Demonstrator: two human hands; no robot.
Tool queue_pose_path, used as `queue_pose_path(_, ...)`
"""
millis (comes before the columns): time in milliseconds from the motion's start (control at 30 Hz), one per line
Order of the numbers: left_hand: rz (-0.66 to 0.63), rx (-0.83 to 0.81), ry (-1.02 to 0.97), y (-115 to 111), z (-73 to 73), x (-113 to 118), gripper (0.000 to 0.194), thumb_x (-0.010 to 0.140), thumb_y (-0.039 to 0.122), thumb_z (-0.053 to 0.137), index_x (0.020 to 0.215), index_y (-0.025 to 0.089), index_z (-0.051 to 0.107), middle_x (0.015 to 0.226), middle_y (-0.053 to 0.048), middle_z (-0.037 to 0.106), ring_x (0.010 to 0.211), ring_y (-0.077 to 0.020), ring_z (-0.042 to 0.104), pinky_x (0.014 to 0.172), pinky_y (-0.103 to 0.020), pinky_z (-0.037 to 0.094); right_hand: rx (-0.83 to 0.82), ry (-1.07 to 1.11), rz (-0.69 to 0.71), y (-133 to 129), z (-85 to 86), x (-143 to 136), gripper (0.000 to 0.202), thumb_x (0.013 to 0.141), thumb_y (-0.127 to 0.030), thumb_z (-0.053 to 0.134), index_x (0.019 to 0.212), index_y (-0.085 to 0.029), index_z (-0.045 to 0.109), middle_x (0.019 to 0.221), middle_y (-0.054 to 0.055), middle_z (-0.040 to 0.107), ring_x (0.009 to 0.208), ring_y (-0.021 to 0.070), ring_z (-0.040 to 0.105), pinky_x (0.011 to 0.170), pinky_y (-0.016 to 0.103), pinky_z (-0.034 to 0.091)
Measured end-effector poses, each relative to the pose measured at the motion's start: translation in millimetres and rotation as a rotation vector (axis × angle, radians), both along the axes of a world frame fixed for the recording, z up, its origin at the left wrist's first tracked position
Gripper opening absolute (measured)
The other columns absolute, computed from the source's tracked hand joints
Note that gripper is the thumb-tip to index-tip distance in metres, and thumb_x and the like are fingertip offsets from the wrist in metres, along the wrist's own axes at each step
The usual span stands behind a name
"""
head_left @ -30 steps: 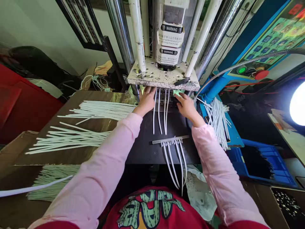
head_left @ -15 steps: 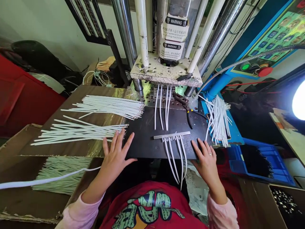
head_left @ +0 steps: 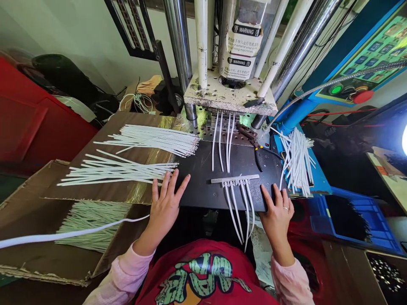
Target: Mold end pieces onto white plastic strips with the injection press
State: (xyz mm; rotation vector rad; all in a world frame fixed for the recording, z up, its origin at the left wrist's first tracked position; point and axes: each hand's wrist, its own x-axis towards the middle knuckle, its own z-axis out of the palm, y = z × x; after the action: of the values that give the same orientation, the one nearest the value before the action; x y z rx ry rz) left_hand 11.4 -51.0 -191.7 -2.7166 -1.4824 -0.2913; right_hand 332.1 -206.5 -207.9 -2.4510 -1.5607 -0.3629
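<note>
My left hand (head_left: 165, 204) rests with fingers spread at the front edge of the black work plate (head_left: 197, 178), its fingertips by the ends of a lower bundle of white strips (head_left: 121, 171). At the plate's right front edge lies my right hand (head_left: 277, 212), fingers apart and holding nothing. Between the hands, a moulded white bar (head_left: 235, 179) lies on the plate, with several white strips (head_left: 246, 203) hanging from it over the edge. Behind it, several white strips (head_left: 228, 144) run out from under the press head (head_left: 230, 95).
Pliers (head_left: 257, 154) lie right of the strips at the press. An upper bundle of white strips (head_left: 155, 137) is on the left board. More strips (head_left: 299, 161) are heaped on the blue ledge at right. A cardboard box (head_left: 28, 258) with strips stands lower left; a blue crate (head_left: 319, 216), lower right.
The whole view has shifted slightly to the right. Both hands stay at the plate's front edge, and the strips and bar keep their places on it.
</note>
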Motion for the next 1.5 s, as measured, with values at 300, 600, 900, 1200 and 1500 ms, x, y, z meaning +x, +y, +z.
queue_pose_path(300, 0.043, -0.011, -0.041, 0.2, -2.7, 3.5, 0.092, 0.082, -0.004, 0.045, 0.156, 0.041, 0.013, 0.166, -0.003, 0.011, 0.154, -0.0320, 0.011, 0.124, -0.066, 0.013, 0.079, 0.032, -0.058, 3.6, -8.9, -4.7, 0.080, 0.075, -0.012, 0.060, 0.150, -0.037, 0.047, 0.158, 0.010, 0.038, 0.143, 0.0424, 0.032, 0.109, 0.062, 0.032)
queue_pose_path(600, 0.042, 0.011, -0.032, -0.6, -3.8, 4.0, 0.086, 0.083, -0.004, 0.043, 0.157, 0.035, 0.025, 0.167, -0.006, 0.014, 0.155, -0.0303, 0.009, 0.125, -0.063, 0.011, 0.082, 0.014, -0.064, 3.4, -11.6, -4.2, 0.073, 0.077, -0.012, 0.061, 0.146, -0.034, 0.053, 0.156, 0.011, 0.040, 0.142, 0.0405, 0.035, 0.110, 0.059, 0.031)
queue_pose_path(900, -0.088, -0.143, -0.041, -1.2, 13.3, 0.5, 0.087, 0.080, 0.027, 0.073, 0.157, 0.032, 0.031, 0.167, -0.014, 0.017, 0.154, -0.0417, 0.014, 0.118, -0.072, 0.013, -0.086, 0.193, 0.157, -13.8, 6.0, 19.8, 0.079, 0.077, -0.016, 0.058, 0.151, -0.037, 0.042, 0.164, 0.010, 0.025, 0.148, 0.0409, 0.026, 0.112, 0.066, 0.028)
queue_pose_path(1200, -0.169, -0.198, -0.299, 18.6, 13.9, 76.7, 0.030, 0.095, 0.031, 0.060, 0.123, 0.023, 0.066, 0.116, -0.011, 0.066, 0.106, -0.0272, 0.058, 0.094, -0.045, 0.042, 0.151, 0.535, 0.355, 26.8, 55.4, 2.0, 0.036, 0.096, -0.030, 0.053, 0.131, -0.024, 0.057, 0.153, 0.013, 0.042, 0.146, 0.0285, 0.035, 0.118, 0.053, 0.032)
queue_pose_path(1500, -0.343, -0.216, -0.596, 20.8, -1.8, 82.8, 0.020, 0.102, 0.025, 0.044, 0.111, 0.019, 0.061, 0.109, -0.009, 0.069, 0.101, -0.0232, 0.063, 0.090, -0.040, 0.048, 0.101, 0.102, 0.480, 92.4, 59.4, -74.1, 0.019, 0.090, -0.037, 0.066, 0.094, -0.019, 0.064, 0.142, 0.014, 0.056, 0.146, 0.0371, 0.032, 0.119, 0.059, 0.024)
